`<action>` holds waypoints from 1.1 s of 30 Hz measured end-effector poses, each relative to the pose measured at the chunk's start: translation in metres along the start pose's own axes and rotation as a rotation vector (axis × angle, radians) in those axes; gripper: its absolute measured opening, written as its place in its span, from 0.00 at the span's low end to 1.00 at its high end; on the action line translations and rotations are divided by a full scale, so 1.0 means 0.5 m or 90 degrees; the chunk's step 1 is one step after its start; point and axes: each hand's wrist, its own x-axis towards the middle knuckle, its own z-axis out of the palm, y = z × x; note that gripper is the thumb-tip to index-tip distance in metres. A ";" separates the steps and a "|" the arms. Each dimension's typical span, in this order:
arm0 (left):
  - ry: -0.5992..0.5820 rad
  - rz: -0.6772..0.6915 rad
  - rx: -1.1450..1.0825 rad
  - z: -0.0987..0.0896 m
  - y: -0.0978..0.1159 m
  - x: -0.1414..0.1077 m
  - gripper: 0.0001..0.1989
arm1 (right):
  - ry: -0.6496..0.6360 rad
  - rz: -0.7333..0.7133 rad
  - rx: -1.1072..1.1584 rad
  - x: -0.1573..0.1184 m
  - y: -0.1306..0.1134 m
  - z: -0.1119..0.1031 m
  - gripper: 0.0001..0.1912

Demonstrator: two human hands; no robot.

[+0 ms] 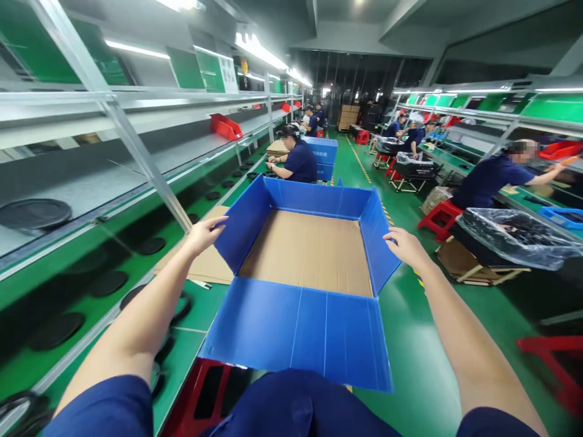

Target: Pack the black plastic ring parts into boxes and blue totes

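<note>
A blue corrugated plastic box (296,328) stands in front of my body with its flaps folded outward. A brown cardboard sheet (314,249) covers its bottom. My left hand (204,237) grips the outer edge of the left flap, the fingers bent over it. At the opposite side my right hand (404,245) pinches the edge of the right flap between thumb and fingers. The near flap hangs down toward my waist. The box appears to hold nothing besides the cardboard.
To the left runs a green workbench (186,340) bearing black round parts (109,283) and flat cardboard (204,264). A seated co-worker (298,159) is ahead, near stacked blue boxes (324,155). On the right are red stools (441,218) and a plastic-lined black bin (510,237).
</note>
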 end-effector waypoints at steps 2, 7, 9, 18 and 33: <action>-0.024 0.030 0.000 0.011 0.015 -0.003 0.26 | -0.006 0.030 -0.060 0.002 -0.032 -0.005 0.14; 0.243 0.198 0.066 0.062 0.062 -0.092 0.24 | 0.140 -0.002 -0.144 -0.081 -0.108 -0.010 0.18; 0.190 0.291 0.079 0.111 0.063 -0.155 0.20 | 0.086 -0.068 -0.096 -0.141 -0.140 0.024 0.18; -0.291 0.462 0.310 0.399 0.044 -0.281 0.44 | -0.321 -0.136 -0.086 -0.274 -0.238 0.322 0.57; -0.043 0.543 0.230 0.486 -0.032 -0.259 0.34 | -0.181 0.494 0.031 -0.072 -0.233 0.322 0.39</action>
